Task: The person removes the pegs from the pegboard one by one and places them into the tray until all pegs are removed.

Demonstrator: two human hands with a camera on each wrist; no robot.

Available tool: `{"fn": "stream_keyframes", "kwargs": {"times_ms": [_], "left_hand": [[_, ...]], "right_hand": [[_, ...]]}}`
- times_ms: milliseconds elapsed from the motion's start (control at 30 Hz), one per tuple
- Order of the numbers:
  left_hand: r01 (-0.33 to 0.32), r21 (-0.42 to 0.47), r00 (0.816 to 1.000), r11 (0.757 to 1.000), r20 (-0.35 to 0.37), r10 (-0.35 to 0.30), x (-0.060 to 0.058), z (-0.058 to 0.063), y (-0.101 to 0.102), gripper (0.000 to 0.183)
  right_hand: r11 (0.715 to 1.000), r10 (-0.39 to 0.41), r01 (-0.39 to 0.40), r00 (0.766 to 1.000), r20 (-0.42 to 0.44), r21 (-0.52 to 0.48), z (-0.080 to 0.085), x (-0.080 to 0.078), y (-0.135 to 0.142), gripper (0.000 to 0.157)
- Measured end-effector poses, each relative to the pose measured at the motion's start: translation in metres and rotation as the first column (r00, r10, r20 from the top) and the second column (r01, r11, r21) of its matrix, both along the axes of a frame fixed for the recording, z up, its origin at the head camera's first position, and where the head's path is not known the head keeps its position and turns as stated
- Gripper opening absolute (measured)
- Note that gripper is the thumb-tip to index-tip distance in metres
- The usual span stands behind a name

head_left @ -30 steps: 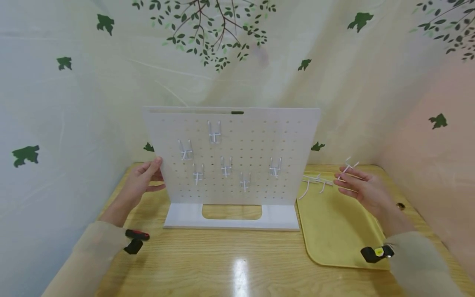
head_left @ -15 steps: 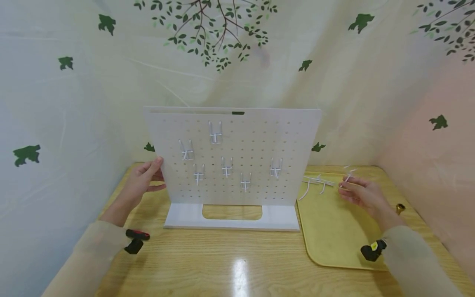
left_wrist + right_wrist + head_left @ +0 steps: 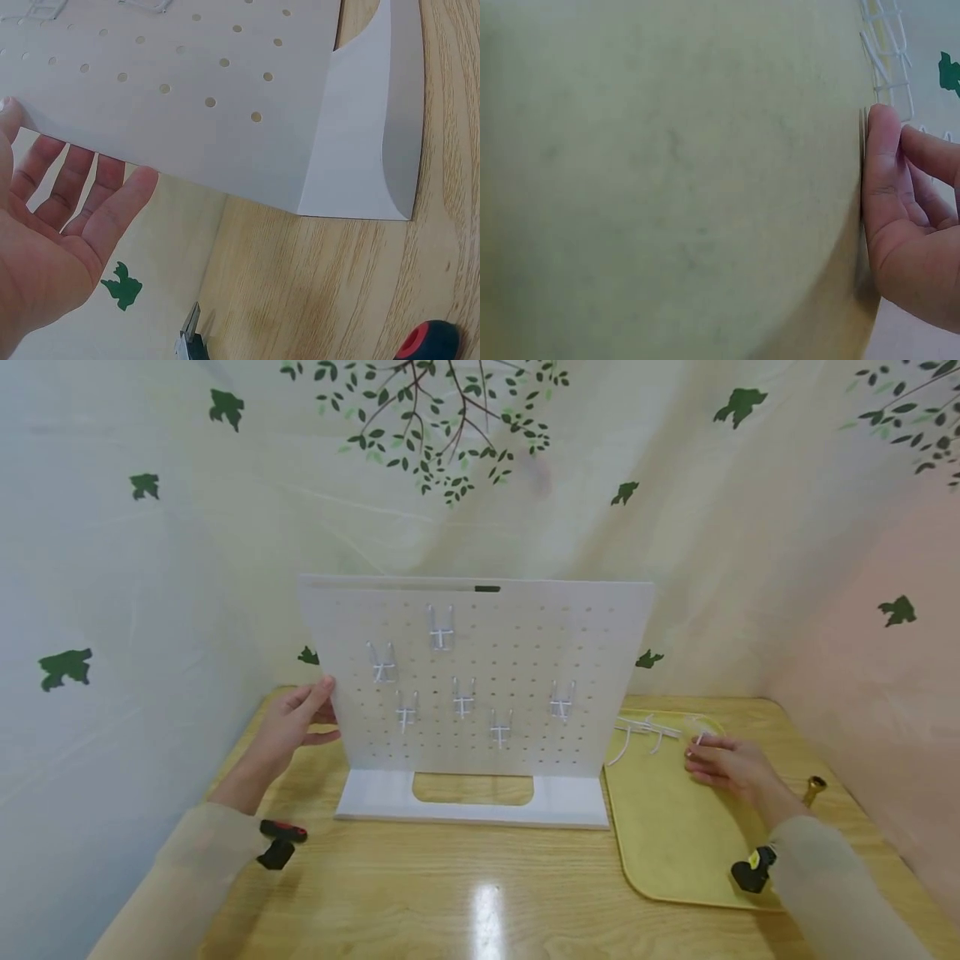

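At the far end of the tray [image 3: 675,839], my right hand [image 3: 727,766] pinches a white hook [image 3: 700,738], likely light, stiff and best held near its middle, while my left hand [image 3: 288,724] grips the pegboard [image 3: 517,652] by its edge.

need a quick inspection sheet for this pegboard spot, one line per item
surface: wooden table, glare near the front
job's things: white pegboard upright, six wire hooks on it; yellow tray on its right, white hooks at the far end
clutter: red-and-dark handle near the left sleeve, brass-coloured object right of the tray
hands: left hand holds the board's left edge; right hand pinches a small white hook
cables: nothing seen
surroundings: pale backdrop, leaf prints
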State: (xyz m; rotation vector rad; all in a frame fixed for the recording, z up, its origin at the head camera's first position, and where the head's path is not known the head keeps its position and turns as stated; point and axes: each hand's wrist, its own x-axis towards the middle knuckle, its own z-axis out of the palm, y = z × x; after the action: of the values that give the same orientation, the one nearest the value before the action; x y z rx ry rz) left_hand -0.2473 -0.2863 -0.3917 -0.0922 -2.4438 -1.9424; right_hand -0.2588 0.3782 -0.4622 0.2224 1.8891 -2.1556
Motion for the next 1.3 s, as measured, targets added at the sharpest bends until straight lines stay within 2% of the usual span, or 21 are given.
{"fn": "stream_keyframes", "kwargs": {"times_ms": [233, 333, 500, 633, 767, 1067, 1133, 1300], "left_hand": [[-0.009, -0.001, 1.0, 1.0, 0.013, 0.009, -0.001, -0.003, 0.001, 0.055], [-0.02, -0.006, 1.0, 1.0, 0.013, 0.02, 0.001, -0.003, -0.001, 0.056], [-0.029, -0.013, 0.999, 0.999, 0.018, 0.029, 0.003, -0.001, -0.001, 0.06], [-0.031, -0.021, 0.999, 0.999, 0.02, 0.031, 0.003, 0.001, 0.0, 0.061], [-0.03, -0.032, 0.999, 0.999, 0.017, 0.031, 0.001, 0.0, 0.001, 0.062], [-0.019, -0.012, 1.0, 1.0, 0.004, 0.019, -0.001, -0.001, 0.001, 0.054], [-0.021, -0.012, 1.0, 1.0, 0.003, 0.021, -0.002, -0.001, 0.001, 0.053], [-0.024, -0.01, 1.0, 1.0, 0.0, 0.024, -0.003, 0.0, 0.001, 0.055]], "right_hand": [[0.998, 0.018, -0.021, 0.999, 0.049, 0.059, 0.002, 0.0, 0.001, 0.01], [0.994, 0.022, -0.03, 0.997, 0.074, 0.102, 0.004, -0.001, -0.001, 0.023], [0.991, 0.008, -0.022, 0.995, 0.101, 0.134, 0.006, -0.003, -0.002, 0.031], [0.993, -0.006, -0.007, 0.994, 0.11, 0.118, 0.006, -0.002, 0.0, 0.026], [0.996, -0.022, 0.012, 0.993, 0.114, 0.087, 0.006, 0.0, 0.002, 0.014], [0.995, -0.029, 0.017, 0.992, 0.124, 0.095, 0.008, 0.002, 0.002, 0.014], [0.994, -0.023, 0.01, 0.992, 0.122, 0.108, 0.009, 0.003, 0.003, 0.019], [0.984, -0.012, -0.009, 0.993, 0.118, 0.176, 0.01, 0.007, 0.004, 0.041]]}}
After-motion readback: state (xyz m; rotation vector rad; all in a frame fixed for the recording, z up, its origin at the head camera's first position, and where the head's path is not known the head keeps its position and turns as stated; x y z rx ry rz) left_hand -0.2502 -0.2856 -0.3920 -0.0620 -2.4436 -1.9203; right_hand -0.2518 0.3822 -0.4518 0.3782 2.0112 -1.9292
